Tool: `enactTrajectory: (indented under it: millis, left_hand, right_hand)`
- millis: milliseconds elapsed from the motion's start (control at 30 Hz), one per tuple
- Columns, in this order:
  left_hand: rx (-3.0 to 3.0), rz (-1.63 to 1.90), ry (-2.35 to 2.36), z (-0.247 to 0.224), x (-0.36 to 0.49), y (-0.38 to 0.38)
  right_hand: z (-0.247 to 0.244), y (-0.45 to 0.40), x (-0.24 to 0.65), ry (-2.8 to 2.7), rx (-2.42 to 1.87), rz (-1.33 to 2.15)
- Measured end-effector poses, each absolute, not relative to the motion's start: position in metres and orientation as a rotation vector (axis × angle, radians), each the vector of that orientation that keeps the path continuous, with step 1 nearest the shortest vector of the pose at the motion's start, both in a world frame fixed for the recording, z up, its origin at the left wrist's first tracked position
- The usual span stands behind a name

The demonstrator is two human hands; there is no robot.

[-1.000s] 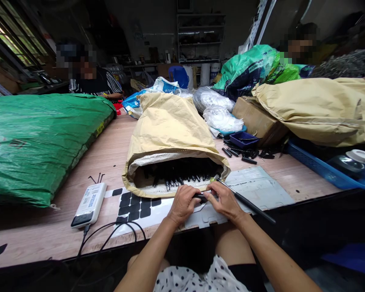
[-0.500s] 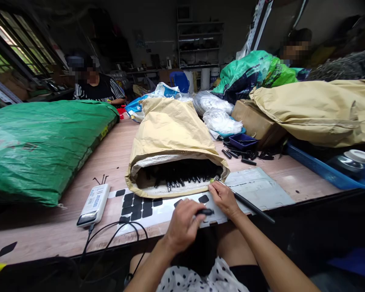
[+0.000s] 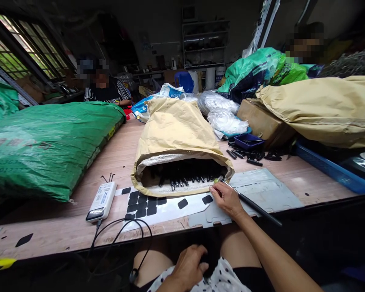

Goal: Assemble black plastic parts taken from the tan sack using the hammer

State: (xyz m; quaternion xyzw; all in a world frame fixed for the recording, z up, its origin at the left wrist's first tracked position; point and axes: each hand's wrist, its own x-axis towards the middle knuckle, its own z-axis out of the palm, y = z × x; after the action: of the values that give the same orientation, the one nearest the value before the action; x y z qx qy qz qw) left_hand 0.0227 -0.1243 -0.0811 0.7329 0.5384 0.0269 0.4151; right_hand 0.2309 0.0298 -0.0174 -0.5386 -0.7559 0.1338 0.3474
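Observation:
My right hand [image 3: 228,199] is closed near the right corner of the tan sack's mouth, gripping a long dark rod [image 3: 255,206] with a silvery upper part that slants down to the right. The tan sack [image 3: 176,129] lies with its opening toward me, and several black pieces [image 3: 179,182] show inside. Over my lap, my left hand [image 3: 191,263] has its fingers curled and somewhat apart, with no object visible in it. A white sheet with black squares [image 3: 167,207] lies in front of the sack.
A white power bank [image 3: 101,200] with black cables is at the left. Beyond it bulges a green sack [image 3: 51,148]. Black parts [image 3: 254,162], a purple tray [image 3: 248,141] and a blue tray [image 3: 328,168] are at the right. Two people sit farther back.
My left hand has dropped from the table edge to my lap, and the black piece it held no longer shows. My right hand still grips the rod. The view has shifted slightly left.

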Motion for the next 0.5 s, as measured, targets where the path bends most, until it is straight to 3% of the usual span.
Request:
enactTrajectory:
  millis: [133, 267, 367, 500]
  left_hand:
    - [2.045, 0.691, 1.242, -0.012, 0.023, -0.087]
    - [1.902, 1.136, 1.880, 0.026, -0.013, -0.006]
    - [1.818, 0.903, 2.357, 0.026, -0.043, 0.046]
    - [1.709, 0.518, 2.507, 0.016, -0.060, 0.071]
  right_hand:
    - [-0.015, 0.027, 0.229, -1.949, -1.358, 0.364]
    - [-0.009, 0.018, 0.236, -1.878, -1.342, 0.219]
    - [-0.006, 0.013, 0.254, -1.771, -1.528, -0.042]
    - [-0.011, 0.010, 0.279, -1.755, -1.800, -0.182]
